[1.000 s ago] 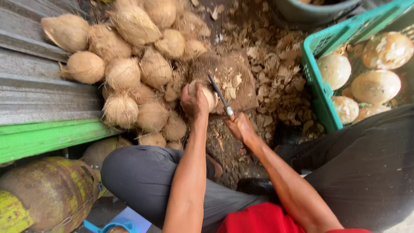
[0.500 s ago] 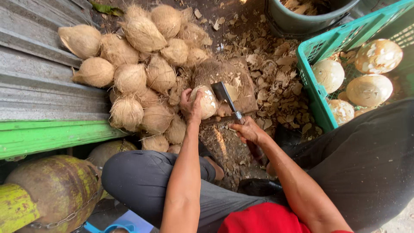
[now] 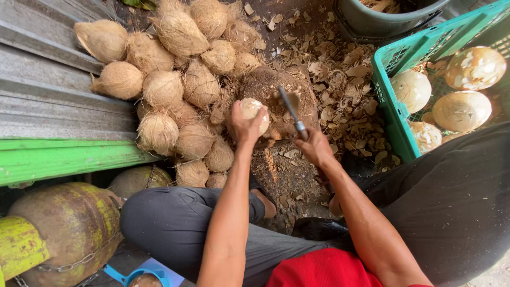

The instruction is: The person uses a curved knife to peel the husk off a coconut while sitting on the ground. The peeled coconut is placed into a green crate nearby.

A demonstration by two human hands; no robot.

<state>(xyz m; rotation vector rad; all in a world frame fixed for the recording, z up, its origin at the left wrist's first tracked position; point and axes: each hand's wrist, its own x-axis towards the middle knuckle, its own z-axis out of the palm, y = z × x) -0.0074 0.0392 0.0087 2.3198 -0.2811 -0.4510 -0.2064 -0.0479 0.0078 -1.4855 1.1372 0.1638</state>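
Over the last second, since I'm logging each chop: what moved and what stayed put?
The right hand swung the knife up and forward, its blade now raised over the stump. The left hand kept its grip on the pale coconut against the stump. The husked pile and green crate stayed.
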